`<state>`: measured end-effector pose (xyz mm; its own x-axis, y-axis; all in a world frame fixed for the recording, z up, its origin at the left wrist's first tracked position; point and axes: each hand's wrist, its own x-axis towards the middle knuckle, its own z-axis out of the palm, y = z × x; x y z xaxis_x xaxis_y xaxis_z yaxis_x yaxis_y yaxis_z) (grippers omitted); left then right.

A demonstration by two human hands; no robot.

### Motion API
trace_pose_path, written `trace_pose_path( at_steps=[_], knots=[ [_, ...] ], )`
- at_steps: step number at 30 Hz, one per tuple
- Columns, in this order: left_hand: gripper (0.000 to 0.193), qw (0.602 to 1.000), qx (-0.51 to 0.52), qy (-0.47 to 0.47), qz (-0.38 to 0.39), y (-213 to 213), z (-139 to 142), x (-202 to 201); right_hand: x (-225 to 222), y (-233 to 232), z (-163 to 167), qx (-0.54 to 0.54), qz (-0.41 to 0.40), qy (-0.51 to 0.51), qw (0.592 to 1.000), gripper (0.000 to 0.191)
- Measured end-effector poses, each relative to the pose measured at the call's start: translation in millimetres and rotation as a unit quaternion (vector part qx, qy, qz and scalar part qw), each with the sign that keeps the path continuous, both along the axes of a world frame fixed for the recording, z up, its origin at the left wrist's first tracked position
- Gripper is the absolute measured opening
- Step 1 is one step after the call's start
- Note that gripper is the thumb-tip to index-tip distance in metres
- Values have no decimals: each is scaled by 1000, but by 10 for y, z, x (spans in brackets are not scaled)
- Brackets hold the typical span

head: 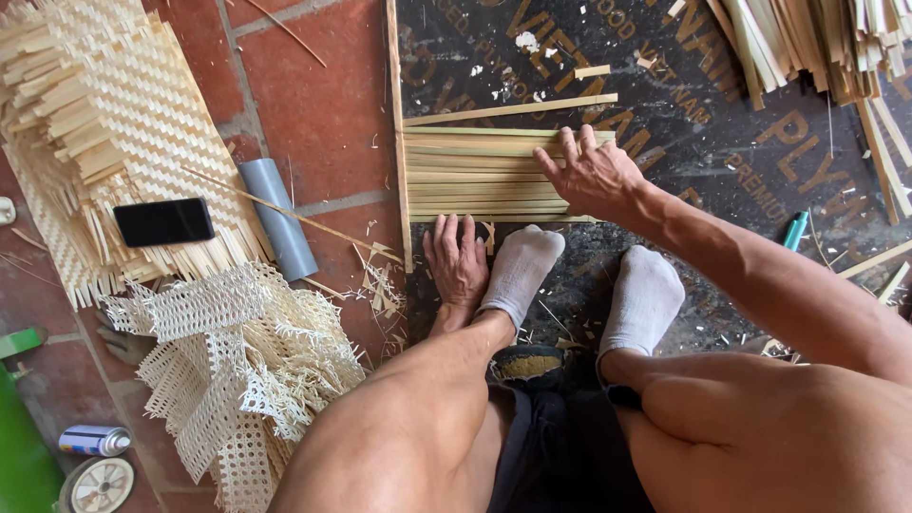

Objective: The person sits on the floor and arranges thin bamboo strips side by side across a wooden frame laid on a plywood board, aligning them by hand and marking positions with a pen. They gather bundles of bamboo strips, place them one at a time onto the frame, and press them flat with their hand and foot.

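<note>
A row of flat bamboo strips (480,171) lies side by side on a dark printed board (703,114). My right hand (591,171) presses flat on the right end of the strips, fingers spread. At the strips' near edge my left hand (456,258) rests palm down on the board, fingertips touching the nearest strip. Both feet in white socks (521,271) stand just behind the strips. One long upright strip (398,133) runs along the board's left edge.
Woven bamboo mats (123,123) with a black phone (163,221) on top lie at the left. Open-weave lattice pieces (237,361), a grey pipe (277,218), a spray can (95,440) and a loose strip bundle (817,43) surround the board.
</note>
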<state>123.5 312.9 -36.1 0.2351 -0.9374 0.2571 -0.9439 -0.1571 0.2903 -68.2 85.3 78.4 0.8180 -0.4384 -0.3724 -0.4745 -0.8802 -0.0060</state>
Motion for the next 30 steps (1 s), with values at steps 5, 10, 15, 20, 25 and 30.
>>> trace_pose_path(
  at_steps=[5,10,15,20,25,30],
  knots=[
    [49,1000,0,7,3,-31,-1,9,92,38,-98,-76,25,-10,997,65],
    [46,1000,-10,3,5,-19,12,19,180,5,-176,-95,18,38,995,67],
    [46,1000,-7,-2,2,-13,52,9,176,52,-305,-43,-46,13,998,33],
    [44,1000,-17,-7,2,-65,89,-17,62,116,-437,-55,-32,19,998,25],
    [44,1000,-16,-17,2,-70,93,-34,-56,55,-353,10,-57,-147,987,23],
    [43,1000,-17,-22,-1,-76,19,-24,-240,-126,-190,166,-198,-24,966,22]
  ],
)
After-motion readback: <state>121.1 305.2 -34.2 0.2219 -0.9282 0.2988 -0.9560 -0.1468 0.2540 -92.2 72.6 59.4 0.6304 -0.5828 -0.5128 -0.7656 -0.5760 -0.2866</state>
